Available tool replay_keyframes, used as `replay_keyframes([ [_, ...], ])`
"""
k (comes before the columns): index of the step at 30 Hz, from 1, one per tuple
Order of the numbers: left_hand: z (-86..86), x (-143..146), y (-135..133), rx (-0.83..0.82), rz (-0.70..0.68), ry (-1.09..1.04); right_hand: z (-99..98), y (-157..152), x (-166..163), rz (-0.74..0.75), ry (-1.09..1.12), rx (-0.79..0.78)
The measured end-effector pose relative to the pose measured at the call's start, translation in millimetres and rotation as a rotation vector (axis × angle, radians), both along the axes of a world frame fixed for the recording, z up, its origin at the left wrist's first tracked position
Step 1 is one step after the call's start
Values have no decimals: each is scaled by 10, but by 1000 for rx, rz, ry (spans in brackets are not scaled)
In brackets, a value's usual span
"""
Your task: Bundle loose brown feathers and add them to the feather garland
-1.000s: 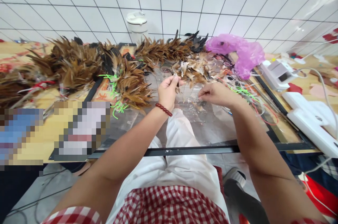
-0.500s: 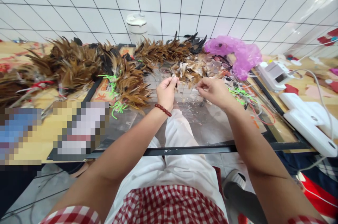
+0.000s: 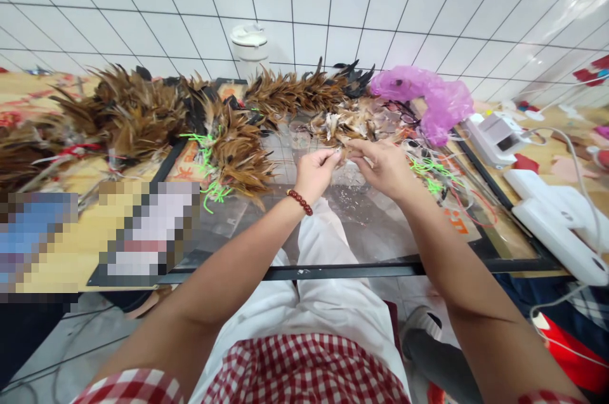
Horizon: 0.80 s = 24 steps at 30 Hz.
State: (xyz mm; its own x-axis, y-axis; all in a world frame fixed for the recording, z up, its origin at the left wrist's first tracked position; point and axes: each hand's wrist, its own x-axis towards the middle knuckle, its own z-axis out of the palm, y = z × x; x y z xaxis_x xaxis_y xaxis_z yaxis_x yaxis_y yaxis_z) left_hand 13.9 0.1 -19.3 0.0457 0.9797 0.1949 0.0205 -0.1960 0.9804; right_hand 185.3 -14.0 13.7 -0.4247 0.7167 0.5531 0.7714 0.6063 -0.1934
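Over the glass tabletop (image 3: 266, 220), my left hand (image 3: 316, 172) is closed, thumb and forefinger pinching what looks like a small feather; a pale tip shows at the fingertips. My right hand (image 3: 383, 166) meets it from the right, its fingers closing on a brownish bit of feather between the two hands. Just behind lies a pile of loose brown and white feathers (image 3: 364, 122). A clear plastic cup (image 3: 299, 137) stands behind my left hand. To the left is a bundle of brown feathers (image 3: 240, 156) tied with bright green string (image 3: 204, 150).
Long rows of brown feathers (image 3: 137, 106) lie along the back and left. A white tumbler (image 3: 250, 49) stands by the tiled wall. Right of the pile are a purple plastic bag (image 3: 428, 96), green strings (image 3: 431, 172), a charger (image 3: 497, 134) and white power strips (image 3: 556, 226).
My left hand has moved right and slightly toward me, uncovering the clear cup. My right hand has stretched its fingers toward it, so the fingertips now nearly meet.
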Motion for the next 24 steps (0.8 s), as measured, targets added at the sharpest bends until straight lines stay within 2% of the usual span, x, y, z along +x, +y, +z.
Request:
replay_keyframes([
  [4, -23, 27, -22, -94, -77, 10, -23, -11, -48, 4, 52, 63],
  [9, -12, 38, -44, -162, -132, -108, -70, 3, -63, -4, 59, 68],
  [13, 19, 28, -55, -243, -162, -191, -51, 3, -69, -53, 228, 57],
  [19, 47, 11, -54, -268, -109, -246, 67, -13, -16, -42, 470, -11],
  [24, 40, 8, -41, -168, -73, -162, 32, 28, -51, 52, 597, -205],
])
